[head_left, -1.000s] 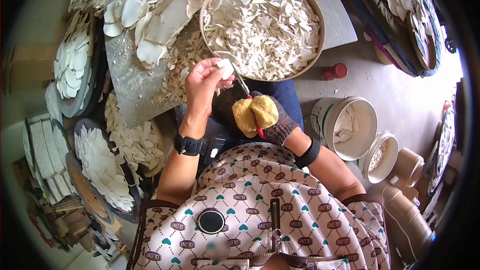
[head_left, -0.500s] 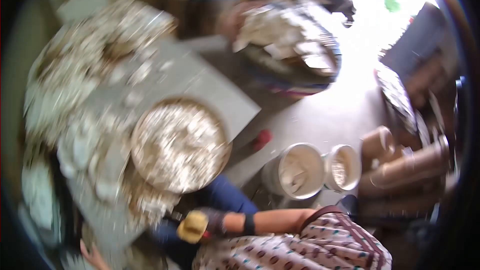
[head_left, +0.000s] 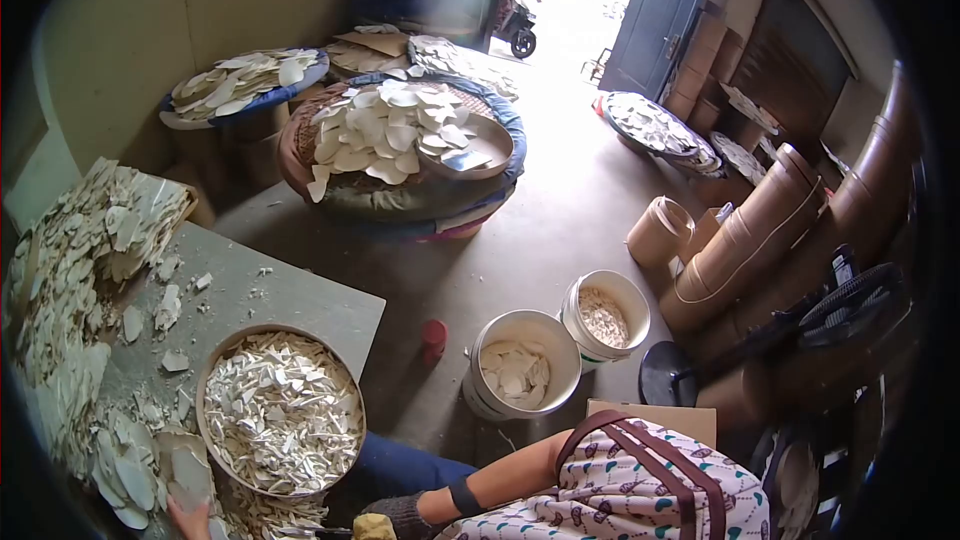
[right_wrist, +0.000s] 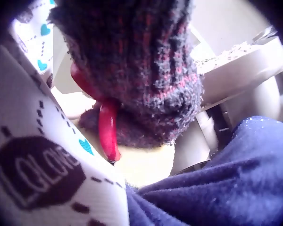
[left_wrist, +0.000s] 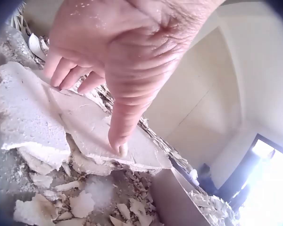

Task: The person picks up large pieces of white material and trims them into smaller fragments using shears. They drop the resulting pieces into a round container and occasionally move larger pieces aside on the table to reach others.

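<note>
My bare left hand (head_left: 189, 518) is at the lower left of the head view, reaching over a large pale flat piece (head_left: 190, 472) on the table. In the left wrist view the thumb presses on this piece (left_wrist: 92, 125) and the other fingers extend over its far side. My right hand (head_left: 408, 514), in a dark knitted glove, grips scissors by their red handles (right_wrist: 108, 129), low over my lap. Yellow padding (head_left: 373, 528) wraps the handles. The blades are mostly hidden.
A round tray (head_left: 208, 430) heaped with cut white strips stands on the grey table (head_left: 290, 285). Stacked pale flakes (head_left: 70, 290) line its left side. Two white buckets (head_left: 522, 412) and a red container (head_left: 433, 340) stand on the floor. Beyond is a loaded round basket (head_left: 400, 210).
The head view has swung up and right, toward the doorway. My left hand has left the scissors and the small white piece it held, reaching left to the large piece. The right hand keeps the scissors.
</note>
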